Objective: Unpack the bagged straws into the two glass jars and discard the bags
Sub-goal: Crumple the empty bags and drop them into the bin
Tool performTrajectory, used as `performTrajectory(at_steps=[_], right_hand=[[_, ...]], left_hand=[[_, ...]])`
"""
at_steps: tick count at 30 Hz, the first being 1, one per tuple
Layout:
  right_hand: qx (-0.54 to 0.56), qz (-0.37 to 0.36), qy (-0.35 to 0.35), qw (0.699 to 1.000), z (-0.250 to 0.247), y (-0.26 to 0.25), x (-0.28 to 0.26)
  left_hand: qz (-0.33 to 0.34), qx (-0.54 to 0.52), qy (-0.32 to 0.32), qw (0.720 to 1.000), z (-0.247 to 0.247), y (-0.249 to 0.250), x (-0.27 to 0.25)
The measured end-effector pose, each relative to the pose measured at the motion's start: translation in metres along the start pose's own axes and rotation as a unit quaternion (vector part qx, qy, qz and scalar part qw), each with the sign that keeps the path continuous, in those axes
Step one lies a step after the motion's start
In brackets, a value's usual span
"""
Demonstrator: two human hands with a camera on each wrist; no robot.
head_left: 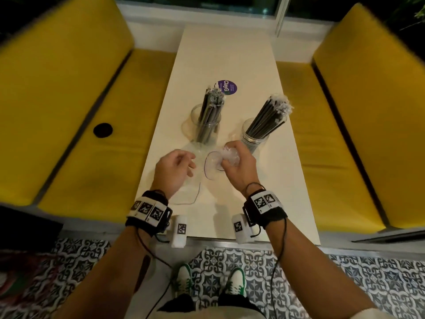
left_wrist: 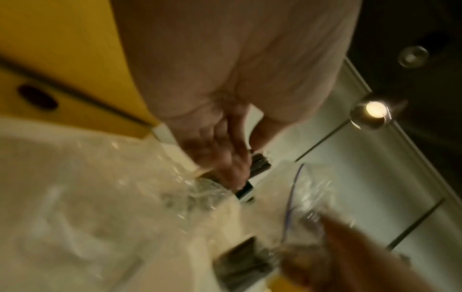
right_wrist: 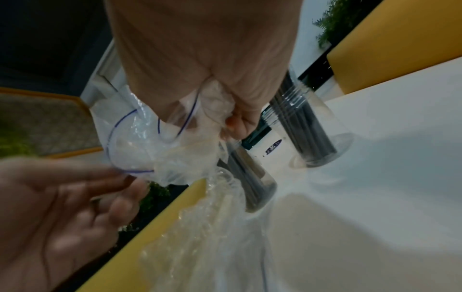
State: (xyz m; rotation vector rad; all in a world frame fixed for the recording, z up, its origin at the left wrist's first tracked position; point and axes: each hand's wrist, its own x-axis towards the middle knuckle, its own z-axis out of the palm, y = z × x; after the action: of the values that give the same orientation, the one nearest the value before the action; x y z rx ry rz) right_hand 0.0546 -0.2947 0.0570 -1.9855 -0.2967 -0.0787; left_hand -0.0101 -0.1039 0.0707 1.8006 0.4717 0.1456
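Straws stand already in the two glass jars on the bench [head_left: 230,54]: one bundle [head_left: 210,111] in the left jar [head_left: 202,125] and one bundle [head_left: 266,118] in the right jar [head_left: 254,139], each leaning to the right. I count two jars, two bundles and, as far as I can tell, two clear bags.

The right hand [head_left: 239,166] has its grip clamped on a crumpled bag [head_left: 226,155], fingers curled around the plastic; its blue-edged mouth hangs out toward the left hand [head_left: 174,169]. The left hand is near this bag, its fingers relaxed and apart, holding nothing that I can see. A second bag [head_left: 190,192] lies flat on the bench under and beside the left hand.

In my judgement only the discarding remains. The risk is that the hands work very near the jars: a loose part of the bag may catch a leaning bundle, or a wrist may knock the right jar, which is just beyond the right hand. Also the flat bag is thin and clear, so it is easy to miss.
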Motion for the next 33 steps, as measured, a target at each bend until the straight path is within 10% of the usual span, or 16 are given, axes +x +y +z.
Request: performTrajectory(at_steps=[3,10,16,21,33], right_hand=[[-0.019,-0.029,-0.021,0.999,0.021,-0.013,0.018],[-0.305,-0.045,-0.115,0.944,0.09,-0.002,0.028],[-0.244,0.051,-0.216,0.944,0.13,0.026,0.004],[-0.185,0.095,-0.272,0.939,0.145,0.004,-0.017],[-0.092,0.0,-0.306,0.948,0.11,-0.03,-0.02]], left_hand=[[0.08,0.19,0.124,0.971,-0.02,-0.035,0.013],[-0.037,0.314,-0.067,0.946,-0.009,-0.114,0.019],[-0.163,-0.03,-0.013,0.986,-0.024,-0.111,0.016],[-0.286,-0.417,-0.029,0.862,-0.037,-0.077,0.017],[-0.348,-0.459,-0.108,0.81,-0.064,-0.07,0.009]])
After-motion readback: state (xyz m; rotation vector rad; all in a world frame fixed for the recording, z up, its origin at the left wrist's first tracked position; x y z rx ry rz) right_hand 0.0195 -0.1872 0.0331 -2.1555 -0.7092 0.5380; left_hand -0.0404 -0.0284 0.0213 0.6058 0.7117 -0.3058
